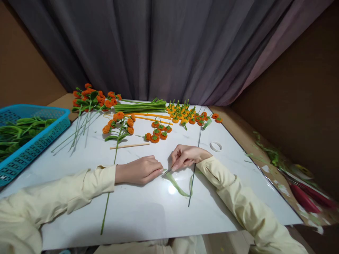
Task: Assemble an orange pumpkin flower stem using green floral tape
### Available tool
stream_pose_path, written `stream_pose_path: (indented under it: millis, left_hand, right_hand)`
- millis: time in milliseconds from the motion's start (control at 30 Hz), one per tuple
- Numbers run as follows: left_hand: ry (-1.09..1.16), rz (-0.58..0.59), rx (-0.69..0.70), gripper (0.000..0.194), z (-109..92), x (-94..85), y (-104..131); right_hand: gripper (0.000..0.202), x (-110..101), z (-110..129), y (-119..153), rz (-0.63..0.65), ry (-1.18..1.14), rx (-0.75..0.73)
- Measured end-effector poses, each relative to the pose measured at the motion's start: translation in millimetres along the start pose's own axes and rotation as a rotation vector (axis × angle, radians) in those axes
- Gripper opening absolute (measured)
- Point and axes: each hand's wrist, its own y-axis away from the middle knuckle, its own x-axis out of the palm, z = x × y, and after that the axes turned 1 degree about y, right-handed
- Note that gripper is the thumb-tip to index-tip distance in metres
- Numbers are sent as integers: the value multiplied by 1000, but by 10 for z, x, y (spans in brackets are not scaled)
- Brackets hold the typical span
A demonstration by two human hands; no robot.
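My left hand [141,170] is closed, thumb and finger pinched at one end of a short thin dark piece [167,172], perhaps a wire. My right hand [185,157] pinches the other end from above. From between the hands a pale green strip of tape [177,185] curves down to the table. Its far part lies by a long dark wire [194,165], which passes under my right wrist. Under my left forearm runs the stem of a flower spray [119,135] with orange pompom blooms and green leaves. A wooden stick [129,145] lies across that stem.
A blue basket [34,144] of green fuzzy stems stands left. Orange flower sprays [92,97], green stems [143,107], yellow blooms [181,112] and loose orange blooms [158,132] line the back. A white ring [216,146] lies right. Red-handled pliers [304,197] rest beyond the table's right edge.
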Motion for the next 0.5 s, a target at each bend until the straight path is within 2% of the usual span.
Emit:
stream_pose_path:
  millis: [167, 267, 333, 400, 500]
  left_hand:
    - [-16, 10, -13, 30, 1, 2, 2]
    - [-18, 9, -10, 29, 0, 4, 3]
    - [-11, 5, -9, 29, -2, 5, 7]
    - [-5, -1, -13, 29, -6, 5, 14]
    - [-2, -3, -23, 29, -5, 7, 23]
  right_hand:
    - [23, -58, -10, 45, -10, 33, 9]
    - [23, -134, 37, 277, -94, 61, -7]
    - [26, -188, 91, 580, -298, 86, -65]
    - [27, -248, 141, 993, -596, 80, -163]
    - [23, -386, 156, 1692, -864, 78, -258]
